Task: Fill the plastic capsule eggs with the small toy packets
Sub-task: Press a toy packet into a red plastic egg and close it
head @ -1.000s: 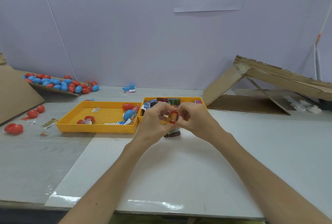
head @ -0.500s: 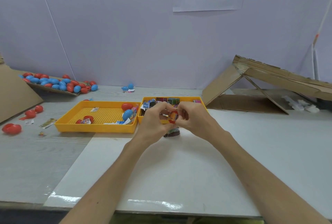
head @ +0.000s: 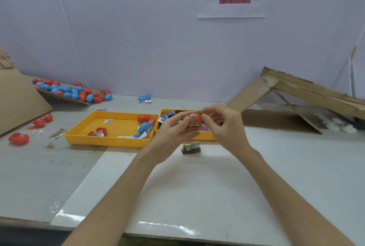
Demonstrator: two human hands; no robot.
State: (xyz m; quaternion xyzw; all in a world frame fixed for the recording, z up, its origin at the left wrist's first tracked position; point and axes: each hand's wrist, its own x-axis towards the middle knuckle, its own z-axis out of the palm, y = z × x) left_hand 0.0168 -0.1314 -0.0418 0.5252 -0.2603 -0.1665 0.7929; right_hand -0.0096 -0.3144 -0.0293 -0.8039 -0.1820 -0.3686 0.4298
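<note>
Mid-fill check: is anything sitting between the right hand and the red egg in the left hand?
Nothing visible does. The left hand holds the red capsule egg above the right yellow tray, with a crinkled packet against it, and the right hand pinches the egg's red end directly.

A: Entry 1, body in view: left hand (head: 169, 133) and right hand (head: 223, 127), each with its forearm behind it.
B: Anything worn?
A: Both hands bare. Left forearm (head: 118, 196) and right forearm (head: 286, 196) bare from the wrist back to the frame edge; whatever is worn further up is out of view.
B: Build?
A: Slender forearms, long thin fingers. Nails too small to tell.
</note>
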